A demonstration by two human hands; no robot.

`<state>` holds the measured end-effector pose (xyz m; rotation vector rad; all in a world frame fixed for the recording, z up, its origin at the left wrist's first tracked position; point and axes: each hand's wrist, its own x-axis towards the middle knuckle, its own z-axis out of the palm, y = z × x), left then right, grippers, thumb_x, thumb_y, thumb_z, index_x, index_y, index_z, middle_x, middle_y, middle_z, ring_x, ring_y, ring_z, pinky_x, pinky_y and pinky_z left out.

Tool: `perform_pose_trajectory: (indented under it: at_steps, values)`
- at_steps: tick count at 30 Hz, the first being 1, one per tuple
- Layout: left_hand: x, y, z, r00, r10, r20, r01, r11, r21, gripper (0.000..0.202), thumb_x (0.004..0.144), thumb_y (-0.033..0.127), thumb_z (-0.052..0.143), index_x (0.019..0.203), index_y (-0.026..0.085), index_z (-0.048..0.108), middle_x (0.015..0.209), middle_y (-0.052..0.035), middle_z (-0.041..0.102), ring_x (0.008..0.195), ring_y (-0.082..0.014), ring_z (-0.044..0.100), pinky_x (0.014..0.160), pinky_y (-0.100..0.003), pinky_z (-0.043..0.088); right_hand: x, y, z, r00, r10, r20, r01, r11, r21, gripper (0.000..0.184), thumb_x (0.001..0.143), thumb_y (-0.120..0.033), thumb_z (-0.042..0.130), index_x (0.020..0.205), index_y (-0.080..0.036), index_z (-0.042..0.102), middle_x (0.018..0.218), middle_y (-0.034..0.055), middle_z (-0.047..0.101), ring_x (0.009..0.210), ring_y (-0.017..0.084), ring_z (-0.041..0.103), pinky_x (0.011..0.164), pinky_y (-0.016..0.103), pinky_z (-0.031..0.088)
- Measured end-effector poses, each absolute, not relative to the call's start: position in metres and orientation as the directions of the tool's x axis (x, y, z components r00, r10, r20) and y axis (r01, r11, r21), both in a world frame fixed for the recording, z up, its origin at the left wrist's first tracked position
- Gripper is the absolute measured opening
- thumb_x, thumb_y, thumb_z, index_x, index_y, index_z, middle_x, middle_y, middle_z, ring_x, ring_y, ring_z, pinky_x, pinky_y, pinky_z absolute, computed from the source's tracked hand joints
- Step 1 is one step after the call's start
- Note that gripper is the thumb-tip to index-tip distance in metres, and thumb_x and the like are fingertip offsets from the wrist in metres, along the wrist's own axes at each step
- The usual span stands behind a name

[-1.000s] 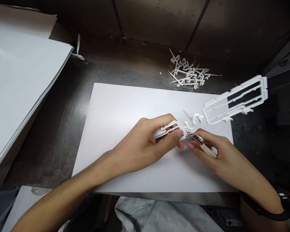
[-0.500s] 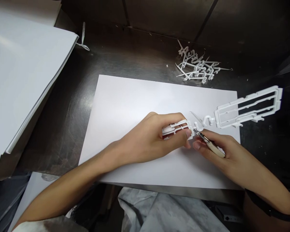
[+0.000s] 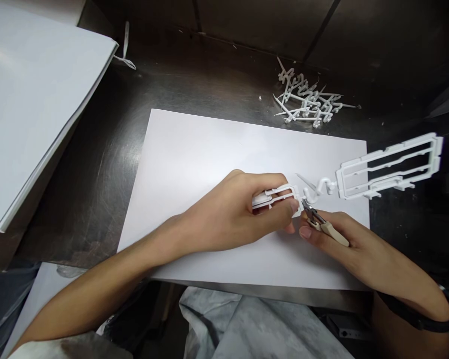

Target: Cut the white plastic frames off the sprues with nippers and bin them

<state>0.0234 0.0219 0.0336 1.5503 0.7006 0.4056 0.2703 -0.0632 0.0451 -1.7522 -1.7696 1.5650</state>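
Note:
My left hand (image 3: 243,212) is closed round a white plastic frame (image 3: 280,195), gripping its right end between thumb and fingers. In my right hand (image 3: 347,234) is a pair of cutting pliers (image 3: 327,229) with cream handles and metal jaws. The jaws are at the end of that frame, beside a curved white sprue (image 3: 324,185) with a thin pointed arm. A second, larger white frame (image 3: 391,167) extends from the sprue to the right, past the paper's edge. Whether the sprue still joins the held frame cannot be made out.
A white sheet (image 3: 209,149) lies under my hands on the metal table (image 3: 97,164). Beyond it is a pile of white sprue pieces (image 3: 309,102). A large white box or board (image 3: 41,94) stands at the left, with a white tie (image 3: 125,52) at its corner.
The pliers have turned slightly, and their handles look further apart. The sprue and the larger frame have shifted a little to the right. My left hand keeps its grip.

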Motion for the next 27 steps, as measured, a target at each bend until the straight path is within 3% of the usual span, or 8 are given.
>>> perform_pose_trajectory:
  at_steps: [7, 14, 22, 27]
  values:
    - [0.022, 0.028, 0.032, 0.778, 0.611, -0.149, 0.193, -0.006, 0.981, 0.023, 0.108, 0.025, 0.059, 0.093, 0.019, 0.075, 0.085, 0.0059, 0.081, 0.070, -0.0068, 0.067, 0.064, -0.019, 0.047, 0.270, -0.067, 0.033, -0.265, 0.851, -0.453, 0.674, -0.172, -0.718, 0.039, 0.117, -0.050, 0.051, 0.099, -0.023, 0.072, 0.077, 0.0014, 0.067, 0.079, 0.026, 0.068, 0.066, 0.029, 0.053]
    - [0.022, 0.028, 0.025, 0.766, 0.633, -0.111, 0.234, -0.114, 0.966, 0.023, 0.112, 0.031, 0.056, 0.102, 0.019, 0.073, 0.087, 0.0061, 0.080, 0.065, -0.0060, 0.062, 0.063, -0.020, 0.045, 0.269, -0.065, 0.019, -0.203, 0.924, -0.323, 0.752, -0.064, -0.657, 0.029, 0.113, -0.037, 0.053, 0.088, -0.022, 0.056, 0.080, 0.0011, 0.066, 0.070, 0.022, 0.062, 0.064, 0.029, 0.047]
    - [0.022, 0.030, 0.028, 0.788, 0.585, -0.192, 0.237, 0.000, 0.972, 0.024, 0.110, 0.031, 0.056, 0.094, 0.020, 0.071, 0.089, 0.0057, 0.082, 0.069, -0.0070, 0.067, 0.065, -0.019, 0.048, 0.267, -0.062, 0.028, -0.282, 0.861, -0.423, 0.700, -0.116, -0.705, 0.038, 0.117, -0.042, 0.046, 0.086, -0.023, 0.059, 0.074, -0.0006, 0.062, 0.074, 0.022, 0.063, 0.064, 0.029, 0.045]
    - [0.021, 0.028, 0.031, 0.796, 0.551, -0.251, 0.271, 0.046, 0.961, 0.025, 0.111, 0.035, 0.054, 0.095, 0.022, 0.069, 0.086, 0.0068, 0.080, 0.062, -0.0073, 0.062, 0.058, -0.020, 0.045, 0.266, -0.062, 0.037, -0.303, 0.824, -0.478, 0.685, -0.160, -0.710, 0.038, 0.116, -0.044, 0.047, 0.088, -0.024, 0.062, 0.080, -0.0006, 0.066, 0.072, 0.022, 0.062, 0.059, 0.029, 0.042]
